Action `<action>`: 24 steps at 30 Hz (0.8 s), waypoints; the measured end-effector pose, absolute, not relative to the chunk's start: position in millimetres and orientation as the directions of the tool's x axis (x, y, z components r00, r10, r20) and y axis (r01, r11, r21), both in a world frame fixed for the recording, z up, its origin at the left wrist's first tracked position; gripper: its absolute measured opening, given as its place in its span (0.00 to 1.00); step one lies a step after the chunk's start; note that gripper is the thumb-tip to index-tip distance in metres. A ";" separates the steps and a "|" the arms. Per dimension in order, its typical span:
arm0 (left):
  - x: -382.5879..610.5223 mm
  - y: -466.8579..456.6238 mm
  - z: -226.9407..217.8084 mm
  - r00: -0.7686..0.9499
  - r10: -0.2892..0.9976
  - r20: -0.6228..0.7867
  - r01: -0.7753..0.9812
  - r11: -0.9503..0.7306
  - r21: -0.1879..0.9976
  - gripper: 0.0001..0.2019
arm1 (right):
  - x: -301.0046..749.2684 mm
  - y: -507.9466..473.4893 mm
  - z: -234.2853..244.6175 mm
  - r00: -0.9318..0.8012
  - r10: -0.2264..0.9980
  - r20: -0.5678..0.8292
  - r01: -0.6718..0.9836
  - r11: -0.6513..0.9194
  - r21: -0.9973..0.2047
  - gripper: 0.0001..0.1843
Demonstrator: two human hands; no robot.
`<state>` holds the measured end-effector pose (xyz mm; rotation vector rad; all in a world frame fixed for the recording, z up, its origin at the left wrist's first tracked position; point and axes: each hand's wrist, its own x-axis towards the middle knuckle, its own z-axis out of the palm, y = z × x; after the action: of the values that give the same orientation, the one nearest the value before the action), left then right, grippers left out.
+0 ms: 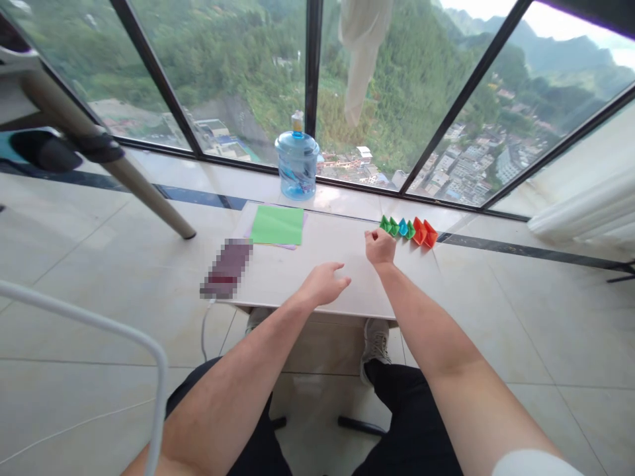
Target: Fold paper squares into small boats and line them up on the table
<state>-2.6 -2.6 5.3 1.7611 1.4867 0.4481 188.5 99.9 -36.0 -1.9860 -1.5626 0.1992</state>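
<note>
Above the middle of the small white table point(342, 254), my left hand point(325, 284) is open, its thumb and index finger apart with nothing between them. My right hand point(381, 246) is curled closed at the table's far right. Anything inside its fingers is hidden from me. Right beside it, a row of folded paper pieces runs rightward: green ones point(393, 227), a blue one point(403, 228), another green one point(411, 230) and orange-red ones point(424, 233). At the table's far left lies a stack of square paper sheets point(276, 225), green on top, with a pale purple edge showing beneath.
A pixelated phone-like object point(227, 270) with a white cable sits at the table's left edge. Behind the table stands a blue water jug point(297, 165) by the window. A metal leg point(153, 198) and a white curved tube point(124, 330) are at left.
</note>
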 end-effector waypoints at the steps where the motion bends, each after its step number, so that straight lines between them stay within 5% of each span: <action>1: -10.6 5.1 5.1 0.214 0.959 -0.183 0.694 -0.018 0.720 0.28 | 173.0 97.9 -37.9 0.240 0.951 0.197 0.816 -0.088 -0.572 0.15; 4: -38.6 25.9 2.8 0.040 0.995 -0.096 0.758 0.033 0.651 0.26 | 121.7 98.2 -43.7 0.014 0.999 0.048 0.723 0.023 -0.690 0.10; 8: -67.7 39.5 -4.7 -0.046 0.999 -0.026 0.816 0.053 0.575 0.27 | 61.8 117.1 -44.1 -0.118 0.993 0.028 0.692 0.102 -0.715 0.12; 15: -83.3 45.7 -14.3 0.009 0.994 -0.113 0.853 0.052 0.520 0.31 | 18.0 178.5 -25.5 -0.171 0.981 0.088 0.844 0.192 -0.502 0.17; 20: -83.7 44.9 -5.6 0.005 0.984 -0.180 0.867 0.085 0.491 0.27 | 12.3 210.2 -19.1 -0.278 0.959 -0.059 0.924 0.250 -0.289 0.32; 24: -83.2 42.5 1.3 0.002 0.976 -0.216 0.870 0.105 0.481 0.27 | 11.3 219.5 -19.9 -0.325 0.943 -0.076 0.918 0.296 -0.263 0.33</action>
<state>-83.2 42.5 1.3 1.7955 1.8987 0.2842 11.3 219.5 -19.9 -1.7669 -2.4524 0.3976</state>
